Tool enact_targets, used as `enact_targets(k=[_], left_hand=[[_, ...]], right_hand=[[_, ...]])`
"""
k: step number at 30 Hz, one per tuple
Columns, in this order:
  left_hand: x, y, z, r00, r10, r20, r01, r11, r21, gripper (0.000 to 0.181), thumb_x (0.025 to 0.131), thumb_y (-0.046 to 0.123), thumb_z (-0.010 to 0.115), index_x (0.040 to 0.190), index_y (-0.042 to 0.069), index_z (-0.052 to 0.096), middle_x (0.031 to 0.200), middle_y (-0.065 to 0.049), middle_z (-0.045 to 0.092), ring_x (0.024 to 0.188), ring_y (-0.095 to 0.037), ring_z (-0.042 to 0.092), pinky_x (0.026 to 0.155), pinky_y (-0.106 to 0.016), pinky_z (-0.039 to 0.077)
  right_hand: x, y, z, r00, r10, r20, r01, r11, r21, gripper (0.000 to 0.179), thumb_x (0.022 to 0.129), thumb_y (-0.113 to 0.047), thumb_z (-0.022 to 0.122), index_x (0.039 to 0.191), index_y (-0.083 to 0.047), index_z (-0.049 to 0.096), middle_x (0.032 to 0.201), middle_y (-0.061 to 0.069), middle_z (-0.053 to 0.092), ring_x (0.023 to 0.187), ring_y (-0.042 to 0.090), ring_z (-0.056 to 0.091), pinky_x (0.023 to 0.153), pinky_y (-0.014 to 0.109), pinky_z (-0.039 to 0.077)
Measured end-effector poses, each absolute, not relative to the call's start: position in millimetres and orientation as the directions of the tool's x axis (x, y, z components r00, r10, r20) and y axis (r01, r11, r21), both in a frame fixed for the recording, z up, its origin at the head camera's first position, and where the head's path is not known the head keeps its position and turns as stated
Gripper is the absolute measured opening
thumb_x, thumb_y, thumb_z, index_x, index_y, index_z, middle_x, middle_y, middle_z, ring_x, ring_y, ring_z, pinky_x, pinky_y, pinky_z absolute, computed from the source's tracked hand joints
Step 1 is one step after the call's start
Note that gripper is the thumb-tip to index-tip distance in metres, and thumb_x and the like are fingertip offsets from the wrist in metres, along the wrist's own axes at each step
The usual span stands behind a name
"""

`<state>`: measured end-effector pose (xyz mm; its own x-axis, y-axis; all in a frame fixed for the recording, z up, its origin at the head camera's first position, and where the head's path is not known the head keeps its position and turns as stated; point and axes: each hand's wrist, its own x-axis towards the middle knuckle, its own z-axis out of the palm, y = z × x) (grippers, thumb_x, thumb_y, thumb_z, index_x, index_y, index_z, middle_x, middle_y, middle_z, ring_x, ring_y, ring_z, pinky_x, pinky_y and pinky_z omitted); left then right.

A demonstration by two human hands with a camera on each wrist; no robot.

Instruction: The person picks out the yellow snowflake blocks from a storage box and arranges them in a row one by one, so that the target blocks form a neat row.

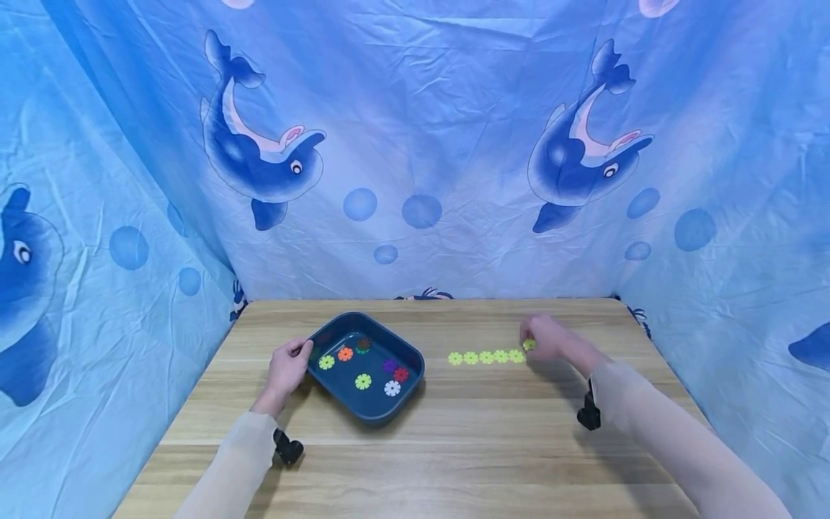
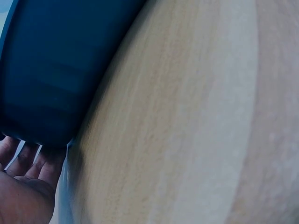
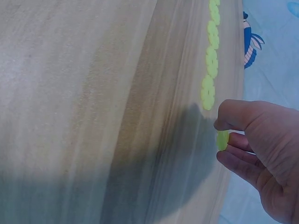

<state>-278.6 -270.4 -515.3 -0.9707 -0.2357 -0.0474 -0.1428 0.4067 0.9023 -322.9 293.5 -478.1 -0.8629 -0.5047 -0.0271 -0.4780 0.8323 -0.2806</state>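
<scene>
At the left, my left hand holds the near left corner of a dark blue rectangular tray; in the left wrist view its fingers lie against the tray's outer wall. Inside the tray are loose flower-shaped plastic discs: two yellow-green, an orange disc, a white disc, a red disc, a purple one and darker ones. My right hand pinches a yellow-green disc between thumb and fingers, at the right end of a row of several matching discs on the table.
The wooden table bears the tray on its left half and the disc row right of centre. A blue dolphin-print curtain encloses the back and both sides. Each wrist wears a small black device.
</scene>
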Motion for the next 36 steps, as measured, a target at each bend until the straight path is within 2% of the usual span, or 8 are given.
enact_targets(k=[4, 10, 16, 23, 30, 36], left_hand=[[-277.1, -270.0, -515.1, -0.970, -0.237, -0.054, -0.145, 0.389, 0.910, 0.043, 0.111, 0.033, 0.056, 0.138, 0.001, 0.067, 0.127, -0.024, 0.069, 0.061, -0.006, 0.051, 0.053, -0.023, 0.043], [-275.9, -269.2, -515.8, -0.970, -0.238, -0.054, -0.144, 0.378, 0.915, 0.042, 0.111, 0.032, 0.056, 0.135, -0.001, 0.068, 0.119, -0.022, 0.071, 0.059, -0.006, 0.050, 0.051, -0.023, 0.043], [-276.6, -269.2, -515.8, -0.969, -0.243, -0.047, -0.139, 0.378, 0.915, 0.043, 0.111, 0.033, 0.057, 0.136, 0.000, 0.068, 0.126, -0.023, 0.070, 0.062, -0.005, 0.052, 0.052, -0.022, 0.043], [-277.3, -270.9, -516.5, -0.970, -0.238, -0.043, -0.135, 0.387, 0.912, 0.043, 0.111, 0.034, 0.057, 0.136, 0.001, 0.068, 0.124, -0.022, 0.071, 0.059, -0.005, 0.050, 0.051, -0.023, 0.043], [-276.8, -270.6, -516.0, -0.971, -0.237, -0.039, -0.134, 0.397, 0.908, 0.046, 0.111, 0.036, 0.056, 0.138, 0.000, 0.067, 0.136, -0.026, 0.067, 0.072, -0.005, 0.057, 0.054, -0.023, 0.045], [-277.7, -269.6, -513.4, -0.971, -0.231, -0.058, -0.147, 0.391, 0.908, 0.047, 0.111, 0.037, 0.055, 0.141, 0.001, 0.065, 0.138, -0.025, 0.066, 0.070, -0.006, 0.057, 0.055, -0.023, 0.045]], right_hand=[[-320.9, 294.3, -481.8, -0.860, -0.511, -0.016, -0.486, 0.827, -0.282, 0.024, 0.069, 0.003, 0.079, 0.091, -0.006, 0.075, 0.088, 0.006, 0.071, 0.080, 0.016, 0.057, 0.074, 0.035, 0.056], [-318.5, 295.1, -484.2, -0.861, -0.509, -0.019, -0.485, 0.831, -0.273, 0.026, 0.068, 0.000, 0.080, 0.094, -0.006, 0.076, 0.087, 0.004, 0.070, 0.079, 0.015, 0.055, 0.073, 0.034, 0.054], [-315.3, 294.9, -483.6, -0.860, -0.510, -0.024, -0.485, 0.831, -0.274, 0.025, 0.069, 0.000, 0.079, 0.094, -0.005, 0.076, 0.087, 0.004, 0.070, 0.078, 0.015, 0.055, 0.074, 0.037, 0.055], [-312.6, 294.2, -486.2, -0.867, -0.496, -0.044, -0.463, 0.836, -0.296, 0.027, 0.067, 0.001, 0.078, 0.093, -0.005, 0.073, 0.084, 0.004, 0.067, 0.075, 0.015, 0.052, 0.070, 0.032, 0.051], [-313.3, 295.0, -485.8, -0.865, -0.499, -0.046, -0.464, 0.832, -0.302, 0.028, 0.067, 0.000, 0.078, 0.095, -0.004, 0.073, 0.086, 0.005, 0.069, 0.077, 0.014, 0.055, 0.073, 0.034, 0.055], [-319.4, 293.8, -482.5, -0.876, -0.472, -0.104, -0.421, 0.851, -0.312, 0.026, 0.076, -0.002, 0.077, 0.100, -0.007, 0.072, 0.093, 0.004, 0.069, 0.083, 0.018, 0.059, 0.077, 0.038, 0.056]])
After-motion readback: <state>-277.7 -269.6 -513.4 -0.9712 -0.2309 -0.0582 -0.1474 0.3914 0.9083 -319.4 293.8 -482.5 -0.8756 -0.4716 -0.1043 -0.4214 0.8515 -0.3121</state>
